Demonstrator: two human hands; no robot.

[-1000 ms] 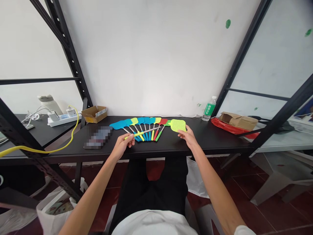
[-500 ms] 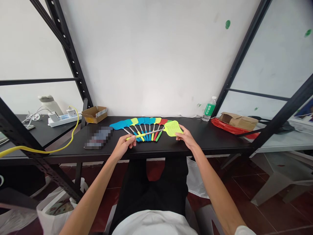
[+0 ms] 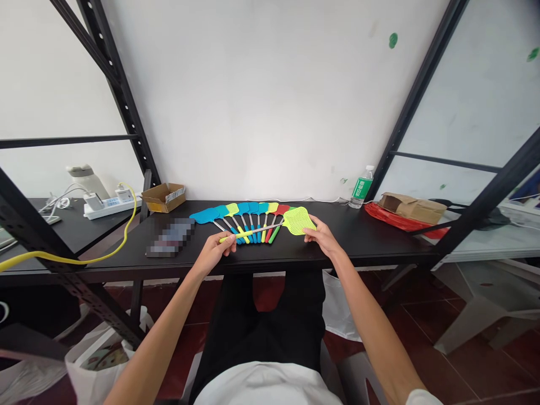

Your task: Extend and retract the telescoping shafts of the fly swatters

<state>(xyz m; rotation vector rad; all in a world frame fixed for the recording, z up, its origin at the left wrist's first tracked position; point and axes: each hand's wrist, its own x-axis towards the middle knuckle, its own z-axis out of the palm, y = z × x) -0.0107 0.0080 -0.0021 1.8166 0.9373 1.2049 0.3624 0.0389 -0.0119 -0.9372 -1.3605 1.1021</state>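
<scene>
I hold one fly swatter across the black table (image 3: 371, 242). My left hand (image 3: 213, 253) is closed on its yellow handle (image 3: 236, 235). My right hand (image 3: 324, 237) pinches the edge of its yellow-green mesh head (image 3: 297, 220). A thin metal rod joins handle and head. Behind it a fan-shaped row of several fly swatters (image 3: 242, 216) lies on the table, with blue, yellow, red and green heads and handles.
A blurred dark object (image 3: 171, 237) lies left of the swatters. An open cardboard box (image 3: 162, 196) sits at the back left, a water bottle (image 3: 360, 187) at the back right, with a red bag and brown parcel (image 3: 411, 209) beyond. Black rack posts flank the table.
The swatter's head came left and nearer the row since a second ago, with my right hand following. My left hand stayed on the handle. Almost no movement in the last half second.
</scene>
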